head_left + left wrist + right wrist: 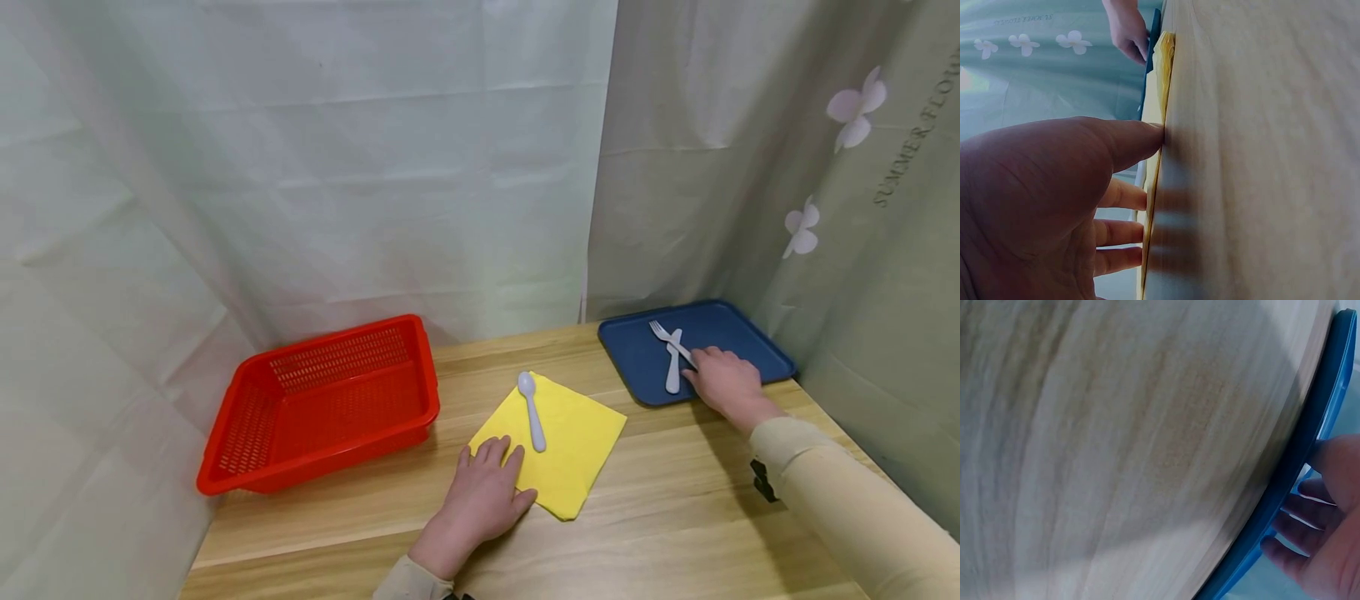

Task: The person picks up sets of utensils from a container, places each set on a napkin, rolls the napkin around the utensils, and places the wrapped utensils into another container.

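Observation:
A yellow folded napkin (pixel 581 425) lies on the wooden table with a pale plastic spoon (pixel 533 412) on top. My left hand (pixel 486 492) rests on the napkin's near-left edge, fingers spread and straight; in the left wrist view the thumb (pixel 1135 140) touches that edge. At the right, my right hand (pixel 723 379) reaches over the blue tray (pixel 705 317) and pinches the handle end of a pale fork (pixel 670 340). The fork crosses over a pale knife (pixel 673 371) lying on the tray. In the right wrist view the tray rim hides most of the fork.
A red plastic basket (pixel 337 446) with slotted sides stands at the left of the wooden table (pixel 637 508). A pale curtain (pixel 390 167) hangs behind the table, and a flowered one (pixel 870 275) runs along the right, close to the tray.

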`<state>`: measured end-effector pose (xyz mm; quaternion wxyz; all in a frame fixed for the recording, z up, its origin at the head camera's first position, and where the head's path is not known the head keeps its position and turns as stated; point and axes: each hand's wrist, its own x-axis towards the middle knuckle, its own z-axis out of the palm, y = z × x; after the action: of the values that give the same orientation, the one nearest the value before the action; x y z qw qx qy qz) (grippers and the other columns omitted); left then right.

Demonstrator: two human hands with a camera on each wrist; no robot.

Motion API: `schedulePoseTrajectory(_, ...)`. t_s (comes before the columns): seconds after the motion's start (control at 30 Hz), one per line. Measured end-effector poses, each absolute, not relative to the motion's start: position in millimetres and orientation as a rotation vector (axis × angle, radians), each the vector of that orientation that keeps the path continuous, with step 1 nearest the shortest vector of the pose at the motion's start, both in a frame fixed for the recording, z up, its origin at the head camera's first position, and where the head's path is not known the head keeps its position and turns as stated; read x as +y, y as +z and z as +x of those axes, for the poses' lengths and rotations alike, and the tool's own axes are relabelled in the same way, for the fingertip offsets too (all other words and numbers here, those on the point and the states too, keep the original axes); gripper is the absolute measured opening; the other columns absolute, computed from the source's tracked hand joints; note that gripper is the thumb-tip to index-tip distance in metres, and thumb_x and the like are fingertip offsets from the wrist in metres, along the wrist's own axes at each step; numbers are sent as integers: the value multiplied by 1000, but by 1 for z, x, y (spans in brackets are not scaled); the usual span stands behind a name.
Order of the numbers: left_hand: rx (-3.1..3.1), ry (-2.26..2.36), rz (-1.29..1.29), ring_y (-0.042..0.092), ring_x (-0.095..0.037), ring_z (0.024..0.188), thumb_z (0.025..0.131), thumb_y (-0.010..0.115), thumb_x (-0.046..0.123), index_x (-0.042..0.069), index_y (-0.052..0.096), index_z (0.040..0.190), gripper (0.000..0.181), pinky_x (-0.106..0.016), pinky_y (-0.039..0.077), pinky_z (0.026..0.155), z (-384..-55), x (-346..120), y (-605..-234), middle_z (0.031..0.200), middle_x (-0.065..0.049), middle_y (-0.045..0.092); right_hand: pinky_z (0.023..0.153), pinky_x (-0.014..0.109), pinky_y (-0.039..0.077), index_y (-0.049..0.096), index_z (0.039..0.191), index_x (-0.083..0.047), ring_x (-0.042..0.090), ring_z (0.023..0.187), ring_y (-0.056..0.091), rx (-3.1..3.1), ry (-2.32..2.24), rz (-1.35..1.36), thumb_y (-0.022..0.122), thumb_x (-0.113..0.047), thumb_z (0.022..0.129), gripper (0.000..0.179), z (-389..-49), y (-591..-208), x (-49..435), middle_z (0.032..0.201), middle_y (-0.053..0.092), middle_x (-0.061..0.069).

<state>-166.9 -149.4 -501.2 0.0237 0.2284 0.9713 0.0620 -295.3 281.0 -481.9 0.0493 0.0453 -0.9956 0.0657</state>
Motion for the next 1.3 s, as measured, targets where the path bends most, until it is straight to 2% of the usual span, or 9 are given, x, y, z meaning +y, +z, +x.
schedulePoseTrajectory(0.13,3005,200,706,47,-39,149,105,71,52,10,60,157,68,-71,36,119,-167,-149,-501,160,-16,53,87,73,54,66,123,7,56,109,63,-3035,218,124,68,-23,109,33,-298,-482,283,115,65,31)
schedulePoseTrajectory(0.23,3004,200,705,47,-39,149,105,71,52,10,60,157,68,-71,36,119,-167,-149,-501,160,-16,53,86,73,55,67,121,7,55,107,63,-3034,231,99,69,-22,109,32,-300,-482,284,112,65,30)
schedulePoseTrajectory(0.43,3002,194,704,47,-39,149,104,72,52,10,60,157,69,-71,36,119,-166,-149,-500,160,-16,53,89,73,54,65,130,11,55,109,62,-3035,246,51,69,-20,108,39,-304,-486,285,114,63,31)
schedulePoseTrajectory(0.9,3009,191,706,47,-39,149,104,72,52,10,60,157,69,-71,36,119,-166,-149,-500,160,-16,53,85,73,54,68,128,12,54,108,60,-3026,298,27,66,-10,105,31,-303,-484,285,115,61,32)
schedulePoseTrajectory(1.3,3005,183,702,47,-39,149,104,72,53,10,60,157,69,-70,37,119,-167,-149,-500,160,-16,53,81,69,55,69,124,12,54,98,63,-3057,319,-6,65,-9,104,29,-305,-481,284,102,62,31)
